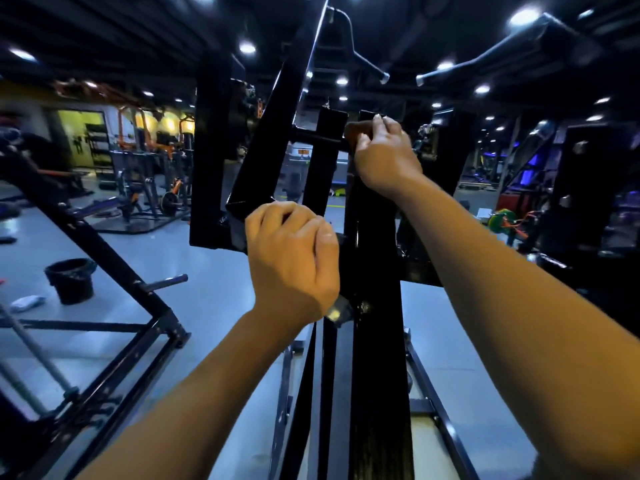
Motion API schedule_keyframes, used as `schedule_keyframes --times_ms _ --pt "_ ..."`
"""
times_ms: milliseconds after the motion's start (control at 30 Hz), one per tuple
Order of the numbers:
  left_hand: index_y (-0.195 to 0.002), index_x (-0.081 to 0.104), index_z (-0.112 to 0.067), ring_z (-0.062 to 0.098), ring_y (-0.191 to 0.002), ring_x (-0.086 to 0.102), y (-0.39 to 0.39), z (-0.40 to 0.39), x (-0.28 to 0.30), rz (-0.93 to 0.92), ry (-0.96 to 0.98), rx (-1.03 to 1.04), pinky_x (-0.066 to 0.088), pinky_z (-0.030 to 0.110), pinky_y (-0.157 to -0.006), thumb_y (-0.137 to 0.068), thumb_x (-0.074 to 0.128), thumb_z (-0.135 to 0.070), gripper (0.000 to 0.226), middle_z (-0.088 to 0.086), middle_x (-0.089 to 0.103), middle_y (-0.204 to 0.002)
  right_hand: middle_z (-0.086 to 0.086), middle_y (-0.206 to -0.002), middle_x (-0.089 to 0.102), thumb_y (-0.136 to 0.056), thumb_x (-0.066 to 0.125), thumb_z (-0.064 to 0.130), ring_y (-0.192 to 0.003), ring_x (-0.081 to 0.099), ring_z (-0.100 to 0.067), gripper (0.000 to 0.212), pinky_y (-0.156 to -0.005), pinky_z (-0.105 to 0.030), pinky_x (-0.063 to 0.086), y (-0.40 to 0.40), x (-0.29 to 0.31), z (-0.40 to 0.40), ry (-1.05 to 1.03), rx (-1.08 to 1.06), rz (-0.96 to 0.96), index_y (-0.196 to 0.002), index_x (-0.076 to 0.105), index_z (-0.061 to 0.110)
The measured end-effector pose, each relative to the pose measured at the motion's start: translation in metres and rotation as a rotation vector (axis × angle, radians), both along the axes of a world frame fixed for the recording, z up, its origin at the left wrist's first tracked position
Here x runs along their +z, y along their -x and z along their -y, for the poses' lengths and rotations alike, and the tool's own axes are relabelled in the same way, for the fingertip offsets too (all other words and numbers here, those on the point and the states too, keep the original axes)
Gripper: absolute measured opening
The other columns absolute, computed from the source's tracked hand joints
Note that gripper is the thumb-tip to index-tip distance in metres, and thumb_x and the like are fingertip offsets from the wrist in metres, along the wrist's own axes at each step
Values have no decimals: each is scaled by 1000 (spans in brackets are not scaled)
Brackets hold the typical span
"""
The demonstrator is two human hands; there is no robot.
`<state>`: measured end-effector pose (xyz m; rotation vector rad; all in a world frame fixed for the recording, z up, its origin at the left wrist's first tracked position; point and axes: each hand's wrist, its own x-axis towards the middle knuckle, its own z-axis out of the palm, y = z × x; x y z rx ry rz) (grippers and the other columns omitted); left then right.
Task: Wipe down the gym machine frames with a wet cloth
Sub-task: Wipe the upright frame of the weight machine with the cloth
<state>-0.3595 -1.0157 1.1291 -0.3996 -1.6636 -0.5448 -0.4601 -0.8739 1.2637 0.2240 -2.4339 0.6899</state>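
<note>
Pressing a dark brown cloth (354, 133) against the top of the black steel machine upright (375, 271), your right hand (386, 157) curls around both. Your left hand (292, 258) grips the frame lower down. A black bucket (71, 280) stands on the grey floor (214, 289), well left.

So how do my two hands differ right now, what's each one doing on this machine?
The right hand is higher and farther out, pressing a brown cloth against the top of the black frame post; the left hand is lower and nearer, with no cloth. The left hand's fingers curl around a black frame part, as if bracing, while the right hand's work the cloth. Both are on the same machine, backs toward the camera.
</note>
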Motion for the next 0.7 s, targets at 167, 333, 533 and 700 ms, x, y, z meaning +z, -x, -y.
schedule_keyframes --times_ms 167,333,533,700 --pt "-70 70 -12 17 -90 57 10 -1 0 -101 -71 -76 33 36 -96 -94 34 -21 44 -4 67 -76 -8 -170 17 -109 26 37 -155 17 -29 62 -124 -42 21 42 38 3 2 -31 12 -163 19 8" --pt "-69 71 -13 16 -90 59 12 0 1 -114 -51 -66 33 37 -96 -92 34 -23 45 -6 67 -74 -6 -171 19 -109 29 36 -156 18 -25 60 -125 -36 20 41 42 1 -34 -4 8 -163 23 10" --pt "-74 71 -14 19 -95 60 3 4 1 -24 46 2 30 32 -101 -94 36 -24 42 -6 68 -79 0 -173 11 -110 29 39 -159 6 -17 61 -129 -35 7 -28 -21 -2 -158 84 -39 -165 17 16" --pt "-113 77 -14 27 -135 52 -9 20 1 81 101 -4 20 49 -123 -96 43 -31 42 6 68 -131 -6 -173 13 -110 20 41 -159 7 -18 63 -130 -38 2 -105 -87 -4 -201 137 -102 -164 20 9"
